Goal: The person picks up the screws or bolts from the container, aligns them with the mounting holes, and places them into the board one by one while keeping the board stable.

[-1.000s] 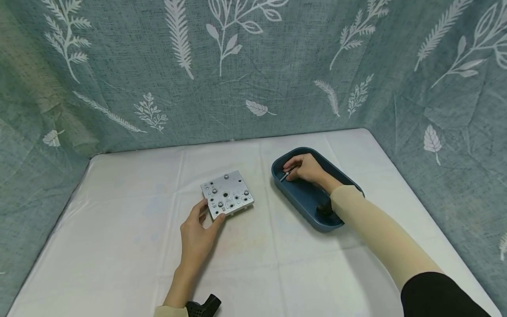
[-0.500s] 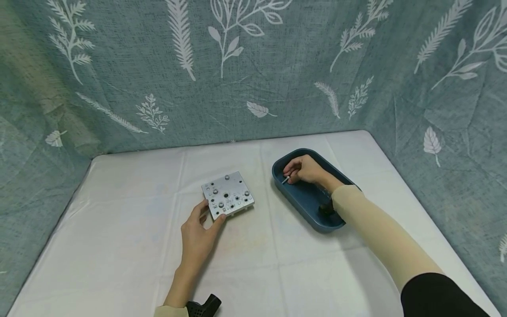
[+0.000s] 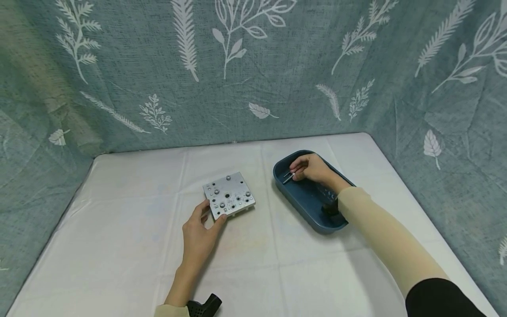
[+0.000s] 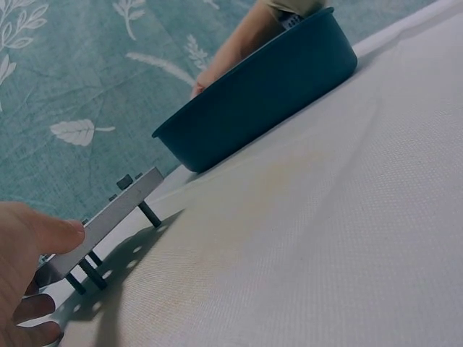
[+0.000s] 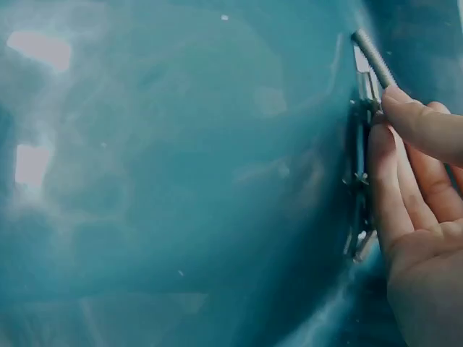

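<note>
My left hand (image 3: pixel 199 237) grips the near left corner of a silver metal plate (image 3: pixel 233 186), thumb on the near edge and fingers at the left side. Holes and several bolt heads dot the plate's top. From the left wrist, bolt shanks (image 4: pixel 150 214) stick out beneath it. Inside a dark blue tray (image 3: pixel 295 205), my right hand (image 3: pixel 312 169) pinches a threaded screw (image 5: pixel 375 59) between thumb and index finger. More screws (image 5: pixel 359 181) lie along the tray's inner edge beside those fingers, partly hidden by them.
The tray stands to the right of the plate on a white cloth-covered table (image 3: pixel 130 246). Behind and at both sides hangs a grey-green curtain (image 3: pixel 222 110) with white leaf prints. A black wrist device (image 3: pixel 206 305) sits on the left wrist.
My right hand has shifted slightly right inside the tray, and more of the screws by its fingertips shows. The left hand keeps its grip on the plate. The head view has tilted a little.
</note>
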The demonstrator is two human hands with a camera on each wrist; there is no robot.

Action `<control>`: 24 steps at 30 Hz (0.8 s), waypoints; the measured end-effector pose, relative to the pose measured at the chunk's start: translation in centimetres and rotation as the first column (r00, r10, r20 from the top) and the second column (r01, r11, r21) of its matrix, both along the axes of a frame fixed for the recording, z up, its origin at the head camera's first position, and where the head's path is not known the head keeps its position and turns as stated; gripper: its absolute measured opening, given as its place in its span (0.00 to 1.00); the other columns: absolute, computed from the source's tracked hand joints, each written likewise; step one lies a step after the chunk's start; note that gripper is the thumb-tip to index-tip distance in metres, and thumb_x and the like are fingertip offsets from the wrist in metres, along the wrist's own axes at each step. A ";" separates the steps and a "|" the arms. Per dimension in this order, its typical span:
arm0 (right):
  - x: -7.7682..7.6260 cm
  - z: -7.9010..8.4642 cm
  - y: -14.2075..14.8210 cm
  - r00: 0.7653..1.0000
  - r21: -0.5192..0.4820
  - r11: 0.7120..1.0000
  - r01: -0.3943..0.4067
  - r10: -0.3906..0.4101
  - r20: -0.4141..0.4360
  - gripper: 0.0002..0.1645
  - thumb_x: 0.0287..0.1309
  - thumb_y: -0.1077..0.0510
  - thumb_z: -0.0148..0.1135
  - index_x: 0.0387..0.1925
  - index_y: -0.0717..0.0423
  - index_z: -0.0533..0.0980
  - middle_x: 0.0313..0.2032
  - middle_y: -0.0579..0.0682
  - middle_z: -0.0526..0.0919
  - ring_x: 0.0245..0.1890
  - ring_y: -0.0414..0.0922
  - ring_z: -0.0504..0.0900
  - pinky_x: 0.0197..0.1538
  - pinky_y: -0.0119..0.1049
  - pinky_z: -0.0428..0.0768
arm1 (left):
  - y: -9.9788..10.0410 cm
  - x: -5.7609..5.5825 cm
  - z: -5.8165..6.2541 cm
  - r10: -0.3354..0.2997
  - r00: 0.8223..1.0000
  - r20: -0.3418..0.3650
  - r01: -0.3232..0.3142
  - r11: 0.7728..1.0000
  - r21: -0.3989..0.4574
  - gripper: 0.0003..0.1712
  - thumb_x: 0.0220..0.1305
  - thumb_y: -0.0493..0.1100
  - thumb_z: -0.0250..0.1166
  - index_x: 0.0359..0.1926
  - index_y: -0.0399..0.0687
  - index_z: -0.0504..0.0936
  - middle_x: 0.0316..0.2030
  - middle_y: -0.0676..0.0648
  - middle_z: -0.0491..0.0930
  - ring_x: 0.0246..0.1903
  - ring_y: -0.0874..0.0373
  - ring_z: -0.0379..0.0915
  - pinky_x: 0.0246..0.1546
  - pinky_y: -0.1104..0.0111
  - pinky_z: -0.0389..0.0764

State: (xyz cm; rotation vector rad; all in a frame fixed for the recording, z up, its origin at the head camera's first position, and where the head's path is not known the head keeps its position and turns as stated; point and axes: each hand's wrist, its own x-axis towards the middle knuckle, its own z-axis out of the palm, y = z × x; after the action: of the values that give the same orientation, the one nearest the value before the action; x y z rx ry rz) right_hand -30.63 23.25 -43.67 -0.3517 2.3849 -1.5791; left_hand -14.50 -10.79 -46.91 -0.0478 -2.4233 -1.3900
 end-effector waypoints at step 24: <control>5.5 6.6 -4.4 0.874 -0.498 0.718 0.486 -0.393 0.285 0.19 0.57 0.75 0.64 0.50 0.66 0.75 0.43 0.56 0.81 0.38 0.42 0.83 0.48 0.33 0.81 | -0.1 0.0 0.0 -0.009 1.000 -0.006 0.009 1.000 -0.027 0.35 0.57 0.37 0.74 0.62 0.29 0.70 0.57 0.33 0.75 0.59 0.42 0.71 0.57 0.56 0.75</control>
State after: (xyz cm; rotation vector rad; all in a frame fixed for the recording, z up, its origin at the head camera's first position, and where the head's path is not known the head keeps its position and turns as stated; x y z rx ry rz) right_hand -25.09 18.85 -37.08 0.2762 1.9185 -2.4200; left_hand -14.50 -10.85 -46.93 -0.0696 -2.4398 -1.3596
